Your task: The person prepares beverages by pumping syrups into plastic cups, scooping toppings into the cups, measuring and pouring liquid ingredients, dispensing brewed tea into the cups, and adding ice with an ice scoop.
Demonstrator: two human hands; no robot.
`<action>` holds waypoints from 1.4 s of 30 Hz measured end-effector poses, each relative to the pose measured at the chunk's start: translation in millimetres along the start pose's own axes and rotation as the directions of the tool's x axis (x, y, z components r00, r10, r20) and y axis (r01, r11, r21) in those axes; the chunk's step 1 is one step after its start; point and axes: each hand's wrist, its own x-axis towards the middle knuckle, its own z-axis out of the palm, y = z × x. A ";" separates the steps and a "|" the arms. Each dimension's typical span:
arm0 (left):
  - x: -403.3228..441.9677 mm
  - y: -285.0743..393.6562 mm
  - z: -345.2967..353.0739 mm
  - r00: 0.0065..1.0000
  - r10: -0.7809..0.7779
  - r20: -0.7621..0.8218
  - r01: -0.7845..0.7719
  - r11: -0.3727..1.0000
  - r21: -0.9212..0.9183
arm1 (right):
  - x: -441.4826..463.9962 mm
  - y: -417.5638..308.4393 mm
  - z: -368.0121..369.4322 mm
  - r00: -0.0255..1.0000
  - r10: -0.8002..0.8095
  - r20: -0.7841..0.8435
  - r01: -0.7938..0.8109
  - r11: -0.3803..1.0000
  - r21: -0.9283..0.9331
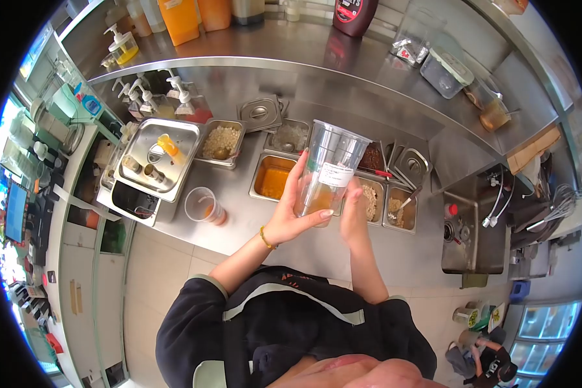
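Note:
A tall clear plastic cup (343, 145) with a white printed label (335, 175) is held up in front of me, tilted, its rim pointing away. Some orange-brown content shows near its base. My left hand (296, 210), with a yellow bracelet at the wrist, wraps round the cup's lower left side, thumb across the front. On the opposite side, my right hand (354, 216) presses its fingers against the cup beside the label; part of its grip is hidden. Left of my hands, a second clear cup (200, 202) with a little orange-red content stands on the steel counter (239, 233).
Behind the cup sit metal pans, one with orange liquid (271, 178), another with pale pieces (222, 142). A steel lidded container (165, 139) and pump bottles (184, 97) stand left. A sink (475, 233) is right; an overhead shelf (271, 55) holds containers. Another person (488, 362) is lower right.

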 end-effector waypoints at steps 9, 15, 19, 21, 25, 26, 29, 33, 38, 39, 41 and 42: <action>9.6 3.6 -13.4 0.995 -0.046 -0.086 0.045 0.999 -0.016 | -40.3 118.9 -19.6 0.826 0.526 0.203 -0.459 0.836 -0.300; 2.6 -5.3 -25.9 0.989 -0.023 -0.147 0.027 0.999 0.024 | -90.6 158.2 -6.4 0.778 0.337 0.530 -0.250 0.940 -0.230; -38.7 -66.8 -56.0 0.979 -0.043 -0.200 0.125 0.901 0.415 | -50.8 138.3 1.2 0.859 0.177 0.481 -0.223 0.974 0.041; -74.3 -104.4 -73.1 0.951 -0.121 -0.285 0.255 0.831 0.495 | -28.3 128.5 11.3 0.920 0.108 0.376 -0.198 0.957 0.211; -141.9 -169.1 -111.9 0.890 -0.267 -0.370 0.445 0.686 0.575 | 6.0 133.3 26.8 0.959 -0.010 0.282 -0.002 0.999 0.041; -153.6 -173.7 -116.2 0.875 -0.302 -0.378 0.481 0.625 0.614 | 16.1 131.0 30.6 0.958 -0.036 0.285 0.023 0.999 0.047; -172.1 -167.9 -120.4 0.832 -0.330 -0.447 0.548 0.621 0.560 | 52.7 114.7 44.4 0.955 -0.121 0.273 0.112 0.993 0.049; -215.2 -99.1 -149.7 0.936 -0.223 -0.272 0.351 0.633 0.690 | 122.4 53.5 79.6 0.901 -0.369 0.228 0.384 0.923 -0.024; -300.2 -5.4 -259.7 0.887 -0.459 -0.058 0.377 0.646 0.664 | 179.2 -11.7 146.6 0.849 -0.459 0.260 0.514 0.832 -0.208; -302.5 25.9 -287.3 0.868 -0.495 -0.027 0.404 0.675 0.617 | 186.0 -18.0 164.6 0.853 -0.431 0.294 0.506 0.819 -0.270; -303.2 81.3 -361.9 0.870 -0.492 -0.027 0.412 0.696 0.588 | 192.8 -29.9 198.6 0.862 -0.356 0.361 0.484 0.789 -0.378; -301.7 102.5 -405.2 0.890 -0.451 -0.061 0.391 0.689 0.610 | 194.9 -36.6 216.4 0.859 -0.338 0.385 0.485 0.779 -0.398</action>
